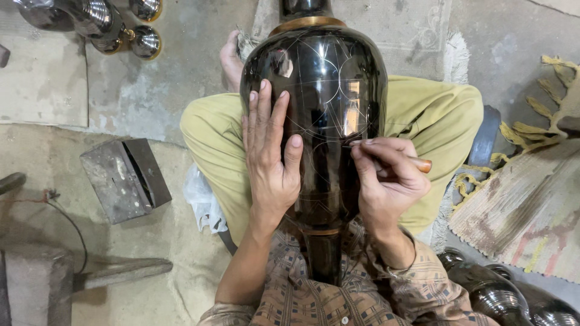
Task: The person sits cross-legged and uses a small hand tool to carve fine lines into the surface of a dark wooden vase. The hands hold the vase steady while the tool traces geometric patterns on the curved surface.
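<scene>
Black vase (320, 90), across the lap: left hand (270, 157) flat, fingers spread on its shoulder; right hand (386, 181) pinching wooden-handled graver (417, 162) against it. Risk: glossy curve, tip skids, stray scratch.

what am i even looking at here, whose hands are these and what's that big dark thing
This is one picture from a camera worn on a person's head, looking down at their own lap. They sit cross-legged on the floor. The large black vase with thin scratched lines lies across their legs. The left hand rests flat on it. The right hand pinches a wooden-handled tool with its tip against the surface. Nearby: a grey metal block, shiny metal vessels, a fringed mat.
</scene>
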